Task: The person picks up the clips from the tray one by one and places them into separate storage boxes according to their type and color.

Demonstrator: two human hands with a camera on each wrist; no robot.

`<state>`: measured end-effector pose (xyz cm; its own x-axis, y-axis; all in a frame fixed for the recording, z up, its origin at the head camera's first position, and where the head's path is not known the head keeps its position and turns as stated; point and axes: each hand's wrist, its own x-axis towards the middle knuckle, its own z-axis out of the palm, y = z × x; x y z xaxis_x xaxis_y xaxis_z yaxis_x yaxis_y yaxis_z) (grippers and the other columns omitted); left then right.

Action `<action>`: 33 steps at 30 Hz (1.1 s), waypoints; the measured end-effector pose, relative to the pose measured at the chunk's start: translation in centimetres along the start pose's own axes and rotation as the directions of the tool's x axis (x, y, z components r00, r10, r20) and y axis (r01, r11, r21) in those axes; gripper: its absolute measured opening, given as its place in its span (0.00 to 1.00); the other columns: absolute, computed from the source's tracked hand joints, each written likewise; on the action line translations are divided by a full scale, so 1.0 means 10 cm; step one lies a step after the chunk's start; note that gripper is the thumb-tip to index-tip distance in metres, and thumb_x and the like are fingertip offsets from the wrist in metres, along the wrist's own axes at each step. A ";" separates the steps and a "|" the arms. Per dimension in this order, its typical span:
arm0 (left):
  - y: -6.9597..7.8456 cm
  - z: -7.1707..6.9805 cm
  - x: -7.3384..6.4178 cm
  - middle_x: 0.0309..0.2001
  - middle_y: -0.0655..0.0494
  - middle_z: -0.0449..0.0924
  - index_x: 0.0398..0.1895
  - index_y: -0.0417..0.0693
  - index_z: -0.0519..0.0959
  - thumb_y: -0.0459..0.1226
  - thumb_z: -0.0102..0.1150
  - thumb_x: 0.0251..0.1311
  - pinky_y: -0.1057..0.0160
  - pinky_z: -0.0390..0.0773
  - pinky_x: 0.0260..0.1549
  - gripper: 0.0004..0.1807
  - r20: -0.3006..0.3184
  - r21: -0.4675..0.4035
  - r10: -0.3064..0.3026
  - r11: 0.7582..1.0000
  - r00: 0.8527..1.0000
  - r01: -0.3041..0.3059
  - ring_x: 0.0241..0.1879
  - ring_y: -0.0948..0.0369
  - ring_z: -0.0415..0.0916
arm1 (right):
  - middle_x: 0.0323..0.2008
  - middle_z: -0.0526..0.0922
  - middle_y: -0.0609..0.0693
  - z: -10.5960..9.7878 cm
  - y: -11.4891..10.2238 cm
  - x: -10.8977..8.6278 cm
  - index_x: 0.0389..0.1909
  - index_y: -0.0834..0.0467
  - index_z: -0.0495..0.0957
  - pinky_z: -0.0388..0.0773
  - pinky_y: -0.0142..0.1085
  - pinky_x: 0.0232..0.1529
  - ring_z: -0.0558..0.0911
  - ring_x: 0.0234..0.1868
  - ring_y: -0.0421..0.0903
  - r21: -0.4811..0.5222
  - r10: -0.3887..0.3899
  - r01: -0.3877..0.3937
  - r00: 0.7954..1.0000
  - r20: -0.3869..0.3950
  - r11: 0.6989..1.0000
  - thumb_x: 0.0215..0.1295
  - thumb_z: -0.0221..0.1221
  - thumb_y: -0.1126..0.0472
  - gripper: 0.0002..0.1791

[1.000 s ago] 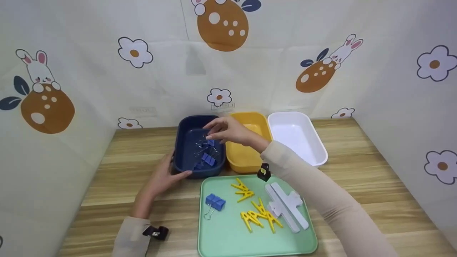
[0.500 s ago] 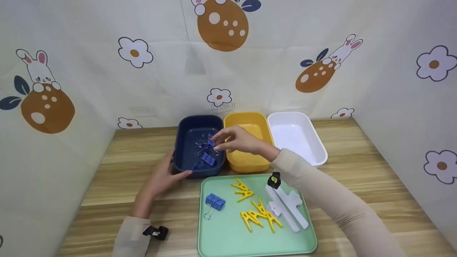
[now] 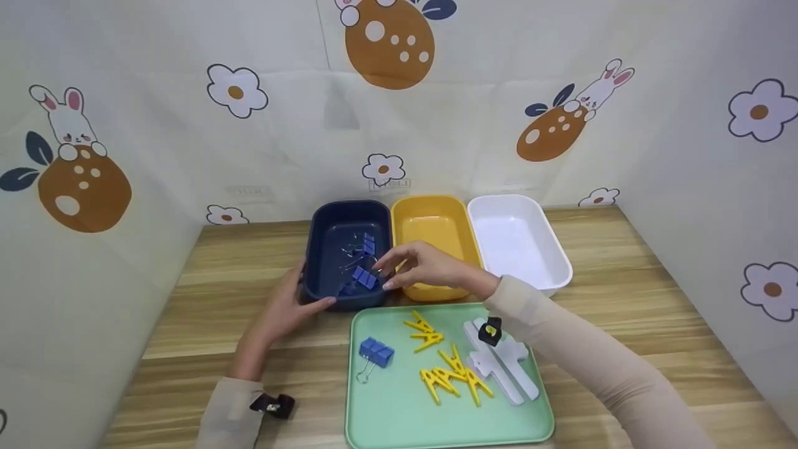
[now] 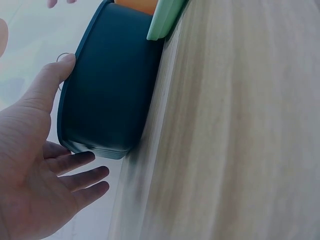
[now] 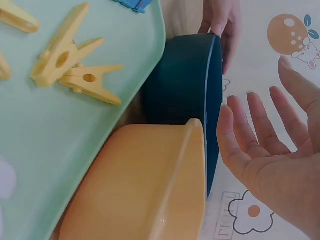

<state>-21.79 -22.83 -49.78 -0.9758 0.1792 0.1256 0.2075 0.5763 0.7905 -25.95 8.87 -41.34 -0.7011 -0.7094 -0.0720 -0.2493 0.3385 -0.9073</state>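
My left hand (image 3: 285, 312) rests at the near left corner of the navy bin (image 3: 323, 249). In the left wrist view its thumb lies on the rim, and the fingers (image 4: 82, 177) extend loosely beside the end wall. Several blue binder clips (image 3: 364, 278) with wire handles lie inside this bin. My right hand (image 3: 430, 268) hovers over the near part of the navy and yellow bins, holding nothing. Its fingers (image 5: 262, 127) are spread and slightly bent in the right wrist view. On the green tray (image 3: 386, 418), blue binder clips (image 3: 376, 353) sit close together at the left.
Yellow clothespins (image 3: 458, 374) lie in the tray's middle, with two white bag clips (image 3: 505, 368) at its right. A yellow bin (image 3: 433, 227) and a white bin (image 3: 514, 240) stand right of the navy one. Patterned sheeting (image 3: 280, 143) encloses the wooden table (image 3: 249, 255).
My right hand has moved from over the navy bin nearer and to the right. A blue binder clip in the bin has come into fuller view. The left hand has stayed put.
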 end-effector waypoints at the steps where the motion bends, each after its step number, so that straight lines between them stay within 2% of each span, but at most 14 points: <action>1: 0.00 0.00 0.00 0.78 0.32 0.62 0.84 0.38 0.53 0.47 0.77 0.61 0.36 0.57 0.77 0.56 -0.002 0.000 0.004 1.000 1.000 -0.004 0.77 0.37 0.61 | 0.59 0.85 0.62 0.01 0.01 -0.01 0.62 0.64 0.83 0.87 0.38 0.54 0.86 0.56 0.58 0.004 -0.001 0.001 1.000 0.008 1.000 0.69 0.69 0.66 0.21; 5: 0.00 0.00 0.01 0.77 0.31 0.63 0.84 0.38 0.53 0.46 0.77 0.61 0.36 0.58 0.77 0.56 -0.005 0.002 0.009 1.000 1.000 -0.009 0.76 0.37 0.62 | 0.60 0.84 0.64 0.04 0.05 -0.05 0.62 0.64 0.83 0.87 0.42 0.55 0.87 0.54 0.56 0.003 -0.007 0.007 0.999 0.046 1.000 0.69 0.69 0.67 0.21; 9: 0.00 0.00 0.01 0.77 0.31 0.63 0.83 0.36 0.54 0.46 0.78 0.61 0.36 0.58 0.77 0.56 -0.007 0.011 0.011 1.000 1.000 -0.011 0.76 0.37 0.62 | 0.61 0.84 0.64 0.07 0.11 -0.08 0.63 0.64 0.82 0.86 0.37 0.55 0.88 0.53 0.55 -0.038 -0.023 0.026 0.996 0.090 0.999 0.69 0.69 0.67 0.22; 12: -0.01 0.00 0.02 0.76 0.30 0.65 0.83 0.35 0.55 0.45 0.78 0.60 0.36 0.59 0.77 0.56 -0.016 0.016 0.028 0.999 0.999 -0.028 0.76 0.36 0.63 | 0.60 0.84 0.64 0.09 0.14 -0.10 0.62 0.66 0.82 0.86 0.36 0.56 0.87 0.54 0.59 -0.045 -0.022 0.028 0.992 0.128 0.999 0.66 0.71 0.68 0.23; 16: -0.01 0.00 0.02 0.76 0.29 0.65 0.83 0.34 0.55 0.44 0.79 0.58 0.36 0.59 0.77 0.56 -0.027 0.018 0.052 0.998 0.998 -0.052 0.75 0.36 0.64 | 0.60 0.84 0.67 0.14 0.16 -0.12 0.61 0.68 0.81 0.84 0.44 0.60 0.83 0.57 0.68 -0.039 -0.032 0.040 0.981 0.190 0.998 0.62 0.73 0.71 0.25; 19: -0.02 0.00 0.02 0.75 0.29 0.65 0.83 0.35 0.55 0.43 0.79 0.58 0.35 0.59 0.77 0.56 -0.030 0.012 0.056 0.998 0.998 -0.055 0.75 0.36 0.64 | 0.61 0.83 0.67 0.18 0.16 -0.11 0.62 0.69 0.81 0.82 0.49 0.63 0.82 0.58 0.69 -0.060 -0.042 0.058 0.971 0.236 0.997 0.61 0.73 0.71 0.27; 27: -0.01 0.00 0.01 0.77 0.32 0.65 0.83 0.36 0.56 0.46 0.78 0.60 0.35 0.58 0.77 0.55 -0.021 0.012 0.054 0.998 0.998 -0.054 0.76 0.37 0.63 | 0.63 0.83 0.64 0.30 0.23 -0.09 0.64 0.67 0.80 0.84 0.40 0.61 0.83 0.59 0.65 -0.106 -0.020 0.056 0.952 0.306 0.993 0.61 0.73 0.72 0.28; 33: -0.01 0.00 0.01 0.77 0.32 0.64 0.83 0.37 0.55 0.47 0.78 0.60 0.36 0.58 0.77 0.56 -0.019 0.028 0.036 0.999 0.999 -0.036 0.76 0.37 0.62 | 0.61 0.85 0.60 0.38 0.29 -0.05 0.63 0.64 0.82 0.83 0.30 0.56 0.84 0.56 0.60 -0.130 -0.002 0.043 0.955 0.298 0.991 0.60 0.75 0.69 0.28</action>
<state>-21.92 -22.83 -49.84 -0.9688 0.1843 0.1657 0.2440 0.5918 0.7683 -23.72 7.84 -45.50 -0.4698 -0.8620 -0.1903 -0.3637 0.3854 -0.8480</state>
